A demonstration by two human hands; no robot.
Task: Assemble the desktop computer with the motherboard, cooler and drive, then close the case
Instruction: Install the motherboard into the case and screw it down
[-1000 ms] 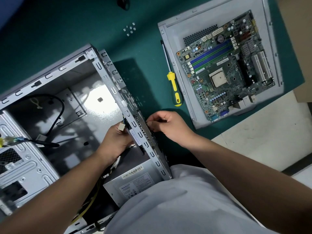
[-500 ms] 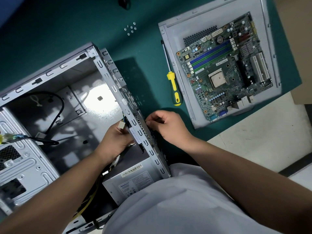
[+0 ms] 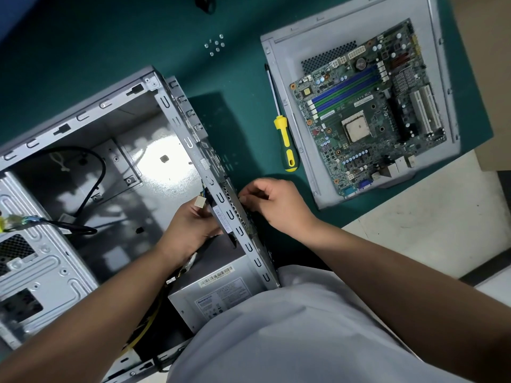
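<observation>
The open grey computer case lies on its side on the green mat. My left hand is inside it and grips a black fan against the inner face of the rear panel; a white connector sticks up by my fingers. My right hand is outside that panel, its fingertips pinching at the perforated grille; what they pinch is hidden. The green motherboard lies on the removed side panel at the right. No cooler or drive is in view.
A yellow-handled screwdriver lies between case and side panel. Several loose screws sit at the far middle. In the case are the power supply, a black cable and the drive cage. The mat's edge runs at the lower right.
Both hands stay at the rear panel. My right hand's fingers have shifted slightly on the grille; the left hand still holds the fan.
</observation>
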